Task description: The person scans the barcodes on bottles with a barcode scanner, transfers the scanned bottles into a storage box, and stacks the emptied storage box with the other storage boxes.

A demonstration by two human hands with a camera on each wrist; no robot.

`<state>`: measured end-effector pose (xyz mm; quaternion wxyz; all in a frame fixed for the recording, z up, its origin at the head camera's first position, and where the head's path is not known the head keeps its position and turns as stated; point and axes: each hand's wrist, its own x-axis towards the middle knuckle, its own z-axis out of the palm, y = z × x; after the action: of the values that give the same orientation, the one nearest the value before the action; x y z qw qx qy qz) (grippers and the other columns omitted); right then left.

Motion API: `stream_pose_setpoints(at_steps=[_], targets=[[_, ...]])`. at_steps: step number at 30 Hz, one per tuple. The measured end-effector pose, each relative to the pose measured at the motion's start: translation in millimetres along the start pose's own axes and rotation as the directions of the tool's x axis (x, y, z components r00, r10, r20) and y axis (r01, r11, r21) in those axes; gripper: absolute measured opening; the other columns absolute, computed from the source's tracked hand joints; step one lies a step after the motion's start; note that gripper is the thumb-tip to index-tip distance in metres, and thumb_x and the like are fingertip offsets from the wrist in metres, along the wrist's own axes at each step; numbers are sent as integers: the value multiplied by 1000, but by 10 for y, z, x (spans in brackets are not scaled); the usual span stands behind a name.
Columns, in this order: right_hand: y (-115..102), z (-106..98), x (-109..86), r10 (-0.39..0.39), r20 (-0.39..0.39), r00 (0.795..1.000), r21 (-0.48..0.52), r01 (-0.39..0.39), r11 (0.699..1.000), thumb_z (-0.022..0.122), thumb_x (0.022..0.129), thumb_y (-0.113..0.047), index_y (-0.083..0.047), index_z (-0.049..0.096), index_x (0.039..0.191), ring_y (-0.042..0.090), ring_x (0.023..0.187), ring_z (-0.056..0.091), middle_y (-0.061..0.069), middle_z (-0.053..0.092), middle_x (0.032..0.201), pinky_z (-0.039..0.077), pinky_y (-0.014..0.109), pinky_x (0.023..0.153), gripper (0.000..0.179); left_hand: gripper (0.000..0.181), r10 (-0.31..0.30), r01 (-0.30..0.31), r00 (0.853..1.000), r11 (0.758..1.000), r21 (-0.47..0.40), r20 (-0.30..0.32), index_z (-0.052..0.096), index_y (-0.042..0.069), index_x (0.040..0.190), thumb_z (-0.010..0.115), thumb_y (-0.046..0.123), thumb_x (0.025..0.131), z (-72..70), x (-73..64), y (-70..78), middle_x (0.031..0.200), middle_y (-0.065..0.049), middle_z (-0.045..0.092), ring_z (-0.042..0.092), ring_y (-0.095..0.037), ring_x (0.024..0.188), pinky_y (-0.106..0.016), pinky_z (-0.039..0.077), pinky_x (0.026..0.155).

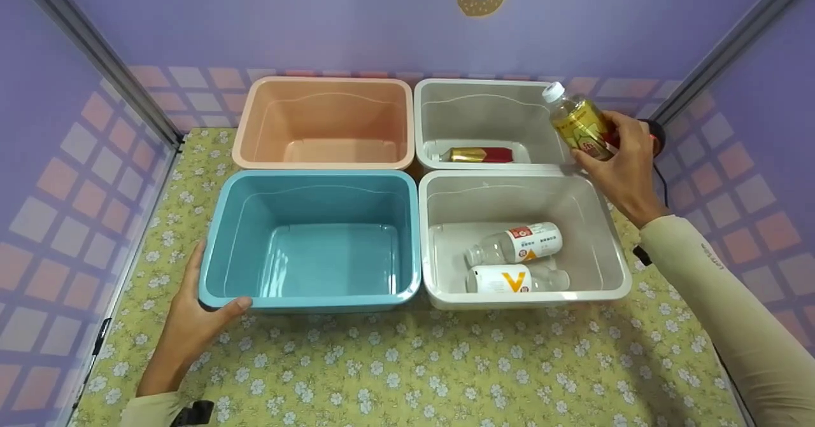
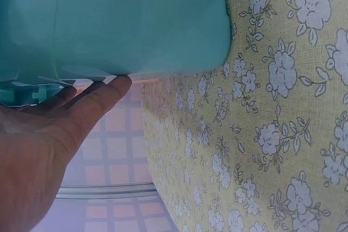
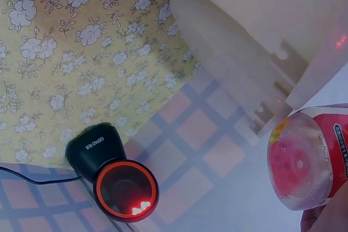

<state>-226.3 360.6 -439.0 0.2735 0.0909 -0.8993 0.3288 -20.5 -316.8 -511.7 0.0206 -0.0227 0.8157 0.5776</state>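
My right hand (image 1: 627,166) grips a plastic bottle (image 1: 582,125) with a white cap and a yellow-and-red label. It tilts, cap up and to the left, over the right side of the back grey bin (image 1: 439,83). In the right wrist view the bottle's clear base (image 3: 299,164) shows, with a red label beside it. At the front left corner of the blue bin (image 1: 312,303) rests my left hand (image 1: 194,312). Its thumb lies at the front rim; in the left wrist view, its fingers (image 2: 100,99) extend straight along the bin's outer wall.
The front grey bin (image 1: 528,298) contains two clear bottles with white labels (image 1: 535,241). A gold-and-red bottle (image 1: 481,154) lies in the back grey bin. An orange bin (image 1: 325,83) stands behind the blue one. A black scanner (image 3: 111,169) with a cable stands near the right wall.
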Motion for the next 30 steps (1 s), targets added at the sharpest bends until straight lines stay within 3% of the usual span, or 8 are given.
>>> stream_pose_setpoints(at_steps=[9, 15, 20, 30], targets=[[-9, 28, 39, -30, 68, 997, -11, 30, 999, 95, 88, -12, 0, 61, 149, 35, 125, 49, 23, 63, 140, 42, 48, 106, 71, 120, 10, -10, 1000, 1000, -1, -4, -1, 38, 178, 83, 10, 96, -6, -17, -8, 179, -26, 15, 39, -56, 150, -13, 53, 93], [-4, 34, 70, -103, 85, 991, -21, 105, 994, 96, 85, -9, 3, 63, 146, 40, 122, 50, 25, 67, 138, 34, 51, 108, 71, 121, 7, -7, 1000, 1000, 16, -3, -1, 41, 178, 84, 14, 96, -6, 2, -2, 179, -26, 15, 41, -58, 148, -14, 54, 92], [-21, 46, 101, -135, 123, 983, -38, 141, 989, 97, 85, -9, 5, 62, 145, 44, 124, 50, 27, 66, 139, 35, 53, 111, 71, 121, 20, -20, 1000, 999, 25, -8, 0, 39, 178, 85, 12, 95, -7, 8, -5, 179, -27, 17, 42, -58, 147, -14, 54, 91], [-88, 77, 169, -174, 183, 968, -79, 190, 979, 97, 83, -9, 6, 62, 145, 46, 125, 50, 28, 64, 136, 35, 55, 102, 73, 120, 11, -10, 1000, 998, 64, -11, 0, 35, 179, 85, 16, 96, -12, -6, 2, 179, -27, 17, 40, -60, 149, -12, 51, 90]])
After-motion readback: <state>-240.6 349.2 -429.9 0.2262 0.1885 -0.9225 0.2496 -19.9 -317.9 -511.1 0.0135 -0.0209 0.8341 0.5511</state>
